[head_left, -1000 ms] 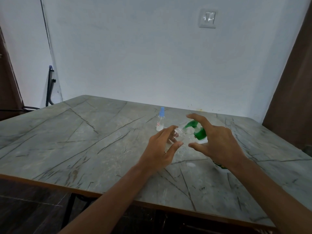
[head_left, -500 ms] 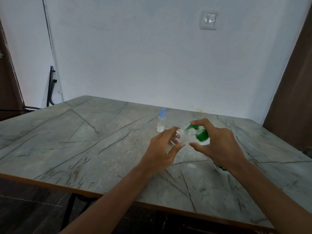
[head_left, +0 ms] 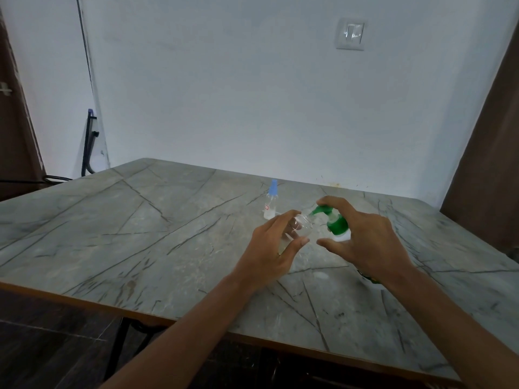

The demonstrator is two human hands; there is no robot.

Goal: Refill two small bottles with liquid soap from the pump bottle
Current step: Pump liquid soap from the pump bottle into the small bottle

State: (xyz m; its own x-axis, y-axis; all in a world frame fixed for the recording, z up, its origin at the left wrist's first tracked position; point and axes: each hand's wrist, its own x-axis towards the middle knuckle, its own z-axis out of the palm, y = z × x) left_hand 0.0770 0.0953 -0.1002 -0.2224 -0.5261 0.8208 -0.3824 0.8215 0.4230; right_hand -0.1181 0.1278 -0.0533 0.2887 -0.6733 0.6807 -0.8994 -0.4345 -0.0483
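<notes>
My left hand (head_left: 269, 248) holds a small clear bottle (head_left: 302, 227) tilted, its open mouth up against the green nozzle of the pump bottle (head_left: 335, 223). My right hand (head_left: 365, 237) is wrapped around the pump bottle from behind, index finger resting on top of the green pump head and thumb stretched below. Most of the pump bottle's body is hidden by that hand. A second small clear bottle with a blue spray cap (head_left: 271, 203) stands upright on the table behind my left hand.
The grey marble-pattern table (head_left: 140, 234) has a wooden front edge close to me. A white wall with a light switch (head_left: 351, 33) is behind. A dark metal frame (head_left: 90, 141) leans at the far left corner. A brown panel (head_left: 488, 153) stands on the right.
My right index finger has sunk with the green pump head, which now sits lower over the small bottle's mouth. Both hands stay in nearly the same place.
</notes>
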